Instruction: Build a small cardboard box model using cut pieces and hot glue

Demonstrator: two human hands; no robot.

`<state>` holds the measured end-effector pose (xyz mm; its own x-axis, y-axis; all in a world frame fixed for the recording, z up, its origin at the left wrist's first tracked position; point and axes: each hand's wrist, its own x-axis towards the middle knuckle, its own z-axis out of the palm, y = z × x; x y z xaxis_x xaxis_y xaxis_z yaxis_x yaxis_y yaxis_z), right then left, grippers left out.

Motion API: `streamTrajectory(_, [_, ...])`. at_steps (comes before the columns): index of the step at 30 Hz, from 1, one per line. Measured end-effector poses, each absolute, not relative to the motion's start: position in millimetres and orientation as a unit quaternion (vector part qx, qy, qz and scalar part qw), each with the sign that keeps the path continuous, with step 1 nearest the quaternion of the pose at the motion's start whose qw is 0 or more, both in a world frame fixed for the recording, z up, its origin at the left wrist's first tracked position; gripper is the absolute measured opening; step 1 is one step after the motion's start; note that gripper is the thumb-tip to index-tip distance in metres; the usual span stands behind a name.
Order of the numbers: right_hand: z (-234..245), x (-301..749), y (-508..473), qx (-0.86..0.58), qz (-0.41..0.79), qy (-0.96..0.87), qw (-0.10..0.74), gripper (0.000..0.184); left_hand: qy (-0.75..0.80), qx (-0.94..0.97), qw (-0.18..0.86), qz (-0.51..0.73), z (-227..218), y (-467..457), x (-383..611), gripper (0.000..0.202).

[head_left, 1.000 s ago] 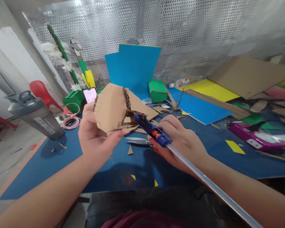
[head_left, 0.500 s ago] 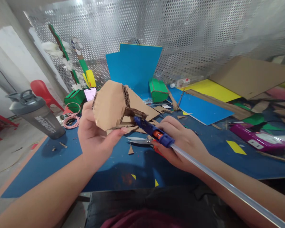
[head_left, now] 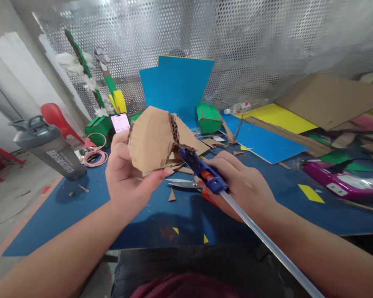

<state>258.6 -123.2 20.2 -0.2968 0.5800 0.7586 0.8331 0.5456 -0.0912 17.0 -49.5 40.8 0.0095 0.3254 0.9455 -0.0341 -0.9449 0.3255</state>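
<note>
A brown cardboard piece with several flat faces (head_left: 151, 138) is held up over the table by my left hand (head_left: 127, 169), thumb along its lower edge and fingers behind. My right hand (head_left: 245, 182) is wrapped around a blue glue gun (head_left: 209, 176), its nozzle at the cardboard's inner right edge; I cannot tell whether it touches. From the gun's back a long translucent glue stick (head_left: 261, 236) runs down to the right. Beneath the gun lies a pair of scissors (head_left: 183, 183) with orange handles, partly hidden by my right hand.
On the blue table (head_left: 96, 219) stand a grey shaker bottle (head_left: 49, 149), a phone (head_left: 120, 123) and a green cardboard box (head_left: 209, 117). A purple power strip (head_left: 338, 180), blue board (head_left: 270, 142) and brown cardboard (head_left: 332, 99) lie right. Small scraps are scattered about.
The cardboard and my left hand have shifted slightly right, and the piece has turned a little. The glue gun has tilted more steeply, its glue stick's tail swinging left.
</note>
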Motion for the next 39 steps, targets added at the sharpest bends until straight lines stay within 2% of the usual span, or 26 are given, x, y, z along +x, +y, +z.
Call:
streamTrajectory(7, [22, 259, -122, -0.421, -0.165, -0.801, 0.392, 0.017, 0.111, 0.696, 0.132, 0.697, 42, -50, 16, 0.051])
streamTrajectory(12, [22, 262, -121, -0.423, -0.114, -0.814, 0.382, 0.010, 0.110, 0.689, 0.147, 0.701, 42, -50, 16, 0.053])
streamTrajectory(19, [15, 266, -119, -0.411, -0.051, -0.790, 0.452, 0.010, 0.118, 0.694, 0.139, 0.697, 42, -50, 14, 0.056])
streamTrajectory(24, [21, 266, -119, -0.397, -0.037, -0.806, 0.438, 0.012, 0.110, 0.696, 0.131, 0.697, 42, -49, 14, 0.053])
streamTrajectory(32, [26, 266, -119, -0.396, -0.040, -0.804, 0.442, 0.011, 0.114, 0.699, 0.122, 0.696, 42, -54, 15, 0.050])
streamTrajectory(39, [26, 265, -120, -0.422, -0.094, -0.794, 0.427, 0.010, 0.125, 0.704, 0.121, 0.689, 45, -56, 17, 0.043])
